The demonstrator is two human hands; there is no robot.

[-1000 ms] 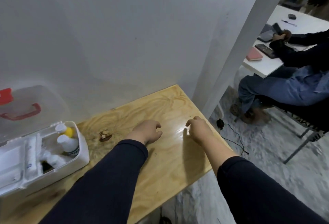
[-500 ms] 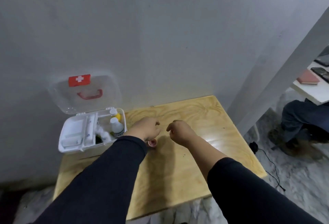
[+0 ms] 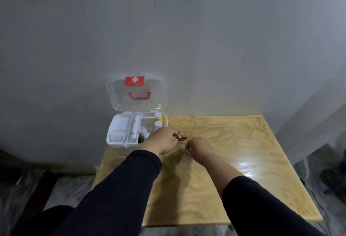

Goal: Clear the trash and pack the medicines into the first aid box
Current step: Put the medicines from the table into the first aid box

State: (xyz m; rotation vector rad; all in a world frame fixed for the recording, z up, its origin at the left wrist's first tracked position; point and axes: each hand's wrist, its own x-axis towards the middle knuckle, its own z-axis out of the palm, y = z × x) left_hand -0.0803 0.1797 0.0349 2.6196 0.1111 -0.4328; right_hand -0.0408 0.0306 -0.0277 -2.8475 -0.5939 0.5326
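one first aid box [image 3: 119, 143], two hands [image 3: 182, 144]

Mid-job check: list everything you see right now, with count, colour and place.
White plastic first aid box: one, open, back left corner of the table, against the wall.
Clear lid with red cross and red handle: one, upright against the wall.
White-capped bottles: two seen, one yellow, right end of the box.
White packets and tube: several, left compartments; exact count unclear.
Small brown scrap of trash: one, on the table beside the box.
Light plywood table: one.
Grey wall: behind.
Left hand: at the scrap, fingertips on it.
Right hand: curled, beside it; whether it holds anything is unclear.
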